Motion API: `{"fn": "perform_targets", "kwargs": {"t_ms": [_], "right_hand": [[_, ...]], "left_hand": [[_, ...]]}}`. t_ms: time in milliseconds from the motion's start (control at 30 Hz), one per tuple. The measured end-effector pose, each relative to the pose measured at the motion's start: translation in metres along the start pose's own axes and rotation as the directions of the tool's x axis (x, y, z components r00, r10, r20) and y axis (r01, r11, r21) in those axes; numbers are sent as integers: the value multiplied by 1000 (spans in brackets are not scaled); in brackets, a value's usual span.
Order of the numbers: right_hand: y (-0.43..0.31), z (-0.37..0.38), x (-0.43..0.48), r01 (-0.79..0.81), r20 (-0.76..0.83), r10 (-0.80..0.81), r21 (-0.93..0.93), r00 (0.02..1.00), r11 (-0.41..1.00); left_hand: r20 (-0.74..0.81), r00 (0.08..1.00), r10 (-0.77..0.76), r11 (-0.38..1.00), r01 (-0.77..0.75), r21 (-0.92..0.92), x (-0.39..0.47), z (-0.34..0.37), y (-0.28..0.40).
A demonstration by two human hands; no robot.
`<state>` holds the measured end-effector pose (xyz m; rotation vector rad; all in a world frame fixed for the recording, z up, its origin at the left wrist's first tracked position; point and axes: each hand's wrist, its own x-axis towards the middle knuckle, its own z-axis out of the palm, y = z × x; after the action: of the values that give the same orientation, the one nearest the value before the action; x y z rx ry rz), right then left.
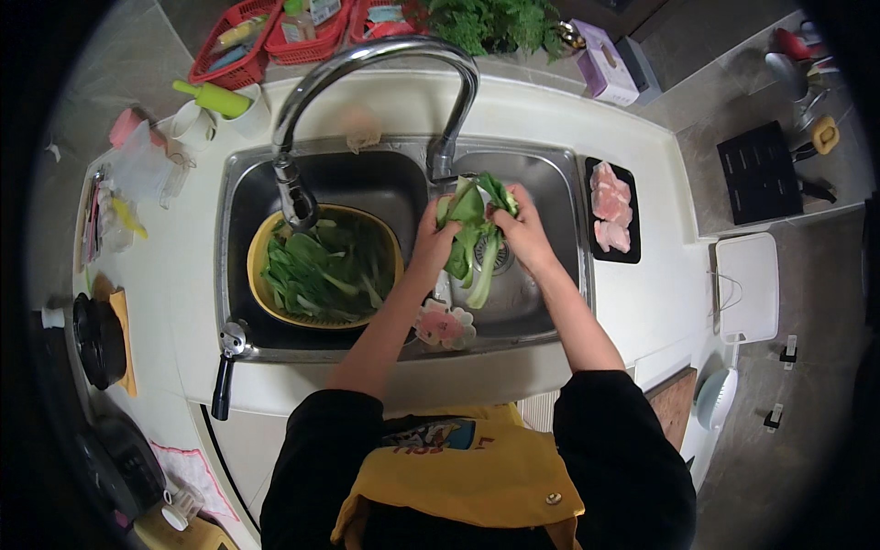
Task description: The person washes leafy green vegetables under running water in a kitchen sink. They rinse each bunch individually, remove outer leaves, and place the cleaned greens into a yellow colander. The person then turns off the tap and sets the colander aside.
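Observation:
Leafy greens with pale stems are held between my two hands above the right basin of a steel double sink. My left hand grips them from the left, and my right hand has its fingers closed on their right side. Below them part of the drain strainer shows. In the left basin sits a yellow-rimmed basket full of green leafy vegetables. The head of the chrome faucet hangs over that basket's back edge. A pink flower-shaped item lies on the divider's front end.
Raw meat lies on a black tray right of the sink. A faucet lever stands at the front left corner. Red baskets and a green plant line the back ledge. A knife block stands far right.

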<state>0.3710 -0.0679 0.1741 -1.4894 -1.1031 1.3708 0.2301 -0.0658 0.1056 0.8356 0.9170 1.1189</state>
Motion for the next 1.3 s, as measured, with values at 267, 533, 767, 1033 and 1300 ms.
{"fn": "perform_targets", "kwargs": {"t_ms": [267,533,767,1033,1300], "right_hand": [[1,81,-3,232,-98,-337,-547,936,804],[-19,123,-51,433,311,-335,-807,889,401],[37,56,-10,453,221,-400,-302,889,839],[47,91,-33,532,439,-412,-196,799,823],[46,240,-202,748,809,-440,0,390,664]], "left_hand": [[121,993,15,641,83,-763,-22,-8,29],[-69,997,17,840,-52,-540,-69,-52,60],[-220,975,-41,617,-148,-773,-89,-59,7],[-473,863,177,390,-503,-772,-246,-105,32],[-950,262,170,185,-955,-230,-536,-199,-41]]}}
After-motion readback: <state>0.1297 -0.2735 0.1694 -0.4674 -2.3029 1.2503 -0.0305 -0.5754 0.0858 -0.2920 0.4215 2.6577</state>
